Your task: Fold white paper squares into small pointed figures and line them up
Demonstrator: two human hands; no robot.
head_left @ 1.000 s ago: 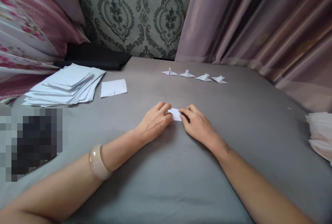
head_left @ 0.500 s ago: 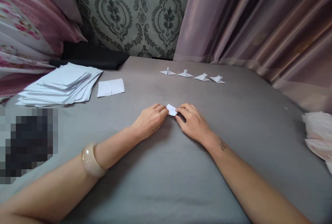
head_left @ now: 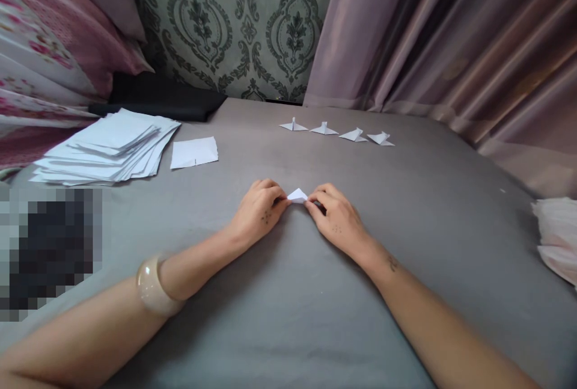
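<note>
Between my two hands is a small folded piece of white paper (head_left: pixel 297 196), now showing a triangular peak on its far side. My left hand (head_left: pixel 262 207) pinches its left corner between thumb and fingers. At the right corner, the thumb and fingertips of my right hand (head_left: pixel 336 214) pinch it too. The paper is held just at or over the grey cloth surface; I cannot tell if it touches. A pale bangle sits on my left forearm.
Several small folded paper figures (head_left: pixel 324 128) stand in a row at the back. Far left lies a stack of white paper (head_left: pixel 103 148), with a single white sheet (head_left: pixel 195 153) beside it. Behind the stack is a black folded item (head_left: pixel 162 97). Whitish fabric (head_left: pixel 559 232) lies at the right edge.
The folded paper has turned from a tilted four-sided shape to a triangle with its peak pointing away. My left hand has rolled slightly, its fingers shifting to the left corner.
</note>
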